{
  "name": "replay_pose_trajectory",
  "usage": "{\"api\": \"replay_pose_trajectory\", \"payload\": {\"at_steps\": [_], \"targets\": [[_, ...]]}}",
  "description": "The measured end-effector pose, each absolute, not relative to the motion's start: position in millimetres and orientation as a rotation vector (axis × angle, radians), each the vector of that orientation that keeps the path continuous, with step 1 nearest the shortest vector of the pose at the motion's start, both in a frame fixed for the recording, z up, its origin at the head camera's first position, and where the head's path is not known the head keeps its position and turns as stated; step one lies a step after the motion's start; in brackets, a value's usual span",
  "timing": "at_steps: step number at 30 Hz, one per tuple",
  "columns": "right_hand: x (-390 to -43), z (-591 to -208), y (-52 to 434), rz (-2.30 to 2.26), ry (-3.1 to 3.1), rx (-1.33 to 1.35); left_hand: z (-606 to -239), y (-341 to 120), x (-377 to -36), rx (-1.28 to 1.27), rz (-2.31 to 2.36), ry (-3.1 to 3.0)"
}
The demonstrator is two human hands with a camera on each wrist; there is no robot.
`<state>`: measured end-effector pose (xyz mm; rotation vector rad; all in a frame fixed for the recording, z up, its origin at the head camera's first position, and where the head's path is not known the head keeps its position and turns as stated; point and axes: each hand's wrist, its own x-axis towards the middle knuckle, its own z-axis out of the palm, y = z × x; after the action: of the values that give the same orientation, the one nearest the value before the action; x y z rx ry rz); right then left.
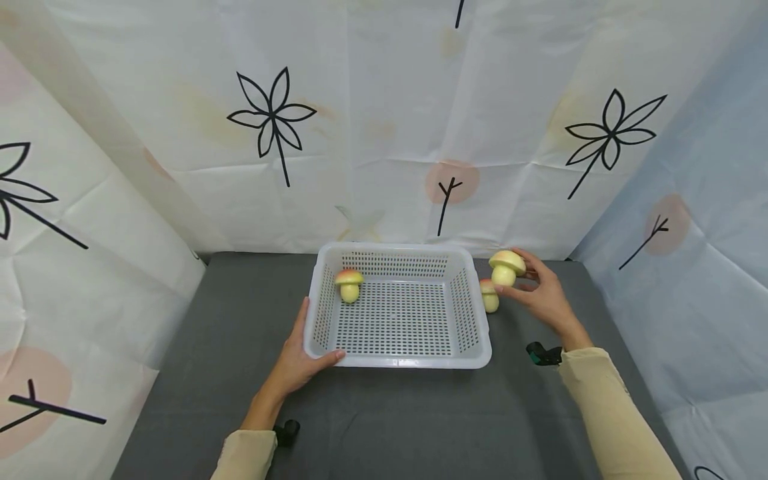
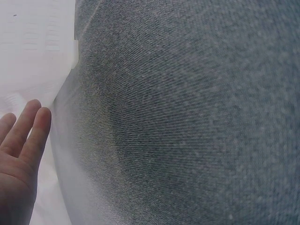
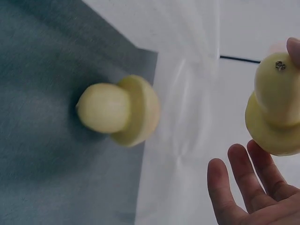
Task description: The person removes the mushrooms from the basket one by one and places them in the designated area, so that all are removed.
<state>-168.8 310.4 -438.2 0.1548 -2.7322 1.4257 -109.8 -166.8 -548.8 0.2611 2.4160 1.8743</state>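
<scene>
A white plastic basket point(image 1: 396, 361) with perforated walls stands on the dark table. Inside it, towards the left, is a toy mushroom point(image 1: 349, 285) with a yellow and reddish cap. My left hand point(image 1: 298, 363) lies against the basket's front left corner, its fingers point(image 2: 36, 129) straight along the outside and the thumb at the front rim. Beyond the basket's right side, my right hand point(image 1: 543, 297) pinches a pale yellow toy mushroom point(image 1: 507, 268) between thumb and fingers, above the table. Another mushroom point(image 3: 105, 108) rests on the table beneath it, close to the basket's right wall.
Grey cloth point(image 1: 384, 427) covers the table. White fabric with printed leaves point(image 1: 384, 133) hangs behind it, and similar fabric hangs at both sides. Dark straps or mounts point(image 1: 543, 354) sit at the wrists, near the cream sleeves.
</scene>
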Motion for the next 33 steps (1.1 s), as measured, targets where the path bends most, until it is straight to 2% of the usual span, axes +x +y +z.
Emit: {"api": "replay_pose_trajectory", "payload": {"at_steps": [14, 33], "targets": [[-165, -474, 350, 1.453, -2.802, -0.047, -550, -165, -111, 0.312, 1.945, 2.339], [-171, -530, 367, 1.353, -2.873, -0.129, -550, -166, -110, 0.264, 1.871, 2.415]]}}
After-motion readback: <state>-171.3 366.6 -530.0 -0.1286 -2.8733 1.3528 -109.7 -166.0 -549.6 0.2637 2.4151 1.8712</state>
